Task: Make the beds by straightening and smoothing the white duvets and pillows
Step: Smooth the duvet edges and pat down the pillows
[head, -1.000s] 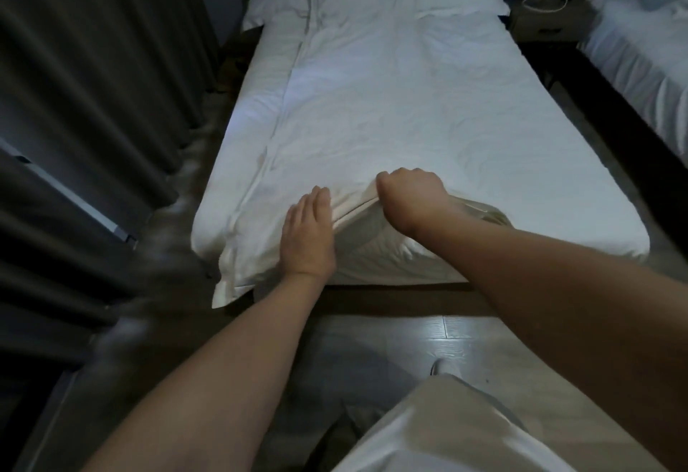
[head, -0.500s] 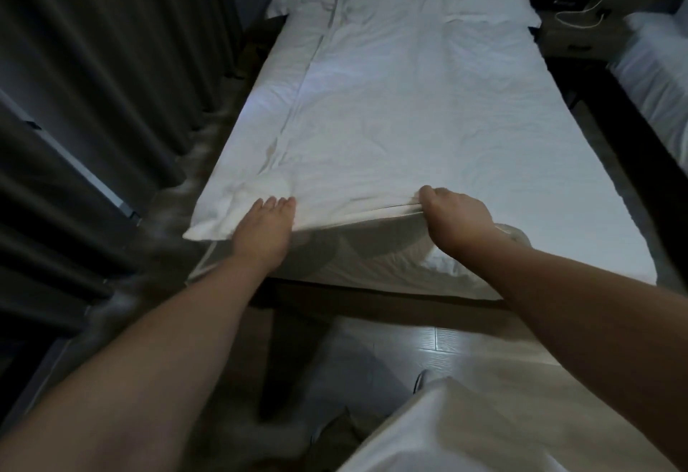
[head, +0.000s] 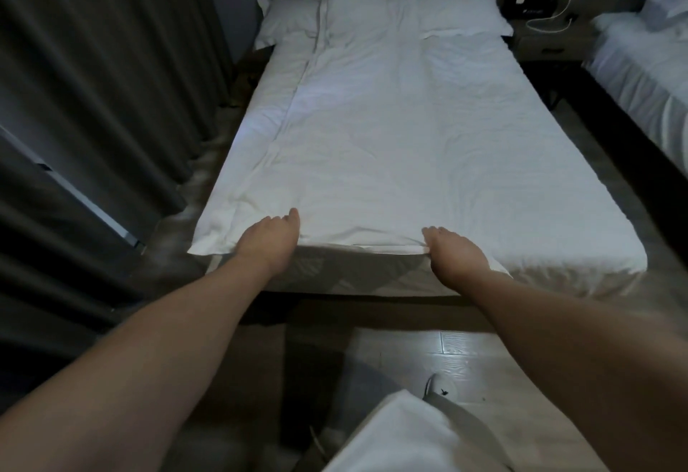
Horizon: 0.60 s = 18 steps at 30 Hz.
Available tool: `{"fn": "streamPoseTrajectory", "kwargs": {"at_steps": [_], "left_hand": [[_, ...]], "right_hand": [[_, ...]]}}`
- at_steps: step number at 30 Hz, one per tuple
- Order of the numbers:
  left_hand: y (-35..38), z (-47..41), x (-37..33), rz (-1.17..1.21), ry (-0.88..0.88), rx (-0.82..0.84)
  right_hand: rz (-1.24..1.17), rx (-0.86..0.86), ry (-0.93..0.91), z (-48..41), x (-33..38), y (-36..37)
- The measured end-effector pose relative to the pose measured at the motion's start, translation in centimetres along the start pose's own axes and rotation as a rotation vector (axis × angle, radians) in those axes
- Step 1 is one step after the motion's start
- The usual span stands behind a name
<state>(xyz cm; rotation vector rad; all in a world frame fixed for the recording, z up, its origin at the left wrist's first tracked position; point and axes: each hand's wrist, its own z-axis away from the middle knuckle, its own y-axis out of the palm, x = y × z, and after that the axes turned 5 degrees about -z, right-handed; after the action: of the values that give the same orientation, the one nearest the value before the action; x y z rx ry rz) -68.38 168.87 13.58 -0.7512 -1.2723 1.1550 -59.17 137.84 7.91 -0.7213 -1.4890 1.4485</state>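
Floor: pale wood-effect boards at the foot of the bed; a white cloth lies nearest the camera, purpose unclear.
Left hand: palm down on the foot edge of the duvet near its left corner, fingers extended and flat, nothing clamped; judged to be pinning the cloth so it does not creep.
Right hand: fingers curled over the same foot edge, closed on the hem; judged to be drawing it taut toward the foot.
Hands, relation: well apart, so the pull spreads along the hem.
Duvet: white, spread over most of the bed, shifted toward the right side; light creases remain mid-length.
Sheet strip: exposed along the left side beside the duvet seam.
Pillows: at the head, one partly under the duvet top.
Nightstand: right of the head, carrying a phone and cable.
Second bed: far right, partly visible.
Curtains: dark, along the left.
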Motion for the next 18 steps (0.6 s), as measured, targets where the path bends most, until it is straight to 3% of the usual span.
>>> {"fn": "streamPoseTrajectory", "kwargs": {"at_steps": [18], "left_hand": [[5.4, 8.6, -3.5, 0.086, 0.075, 0.042]], "right_hand": [[0.181, 0.125, -0.009, 9.6, 0.2, 0.2]]}}
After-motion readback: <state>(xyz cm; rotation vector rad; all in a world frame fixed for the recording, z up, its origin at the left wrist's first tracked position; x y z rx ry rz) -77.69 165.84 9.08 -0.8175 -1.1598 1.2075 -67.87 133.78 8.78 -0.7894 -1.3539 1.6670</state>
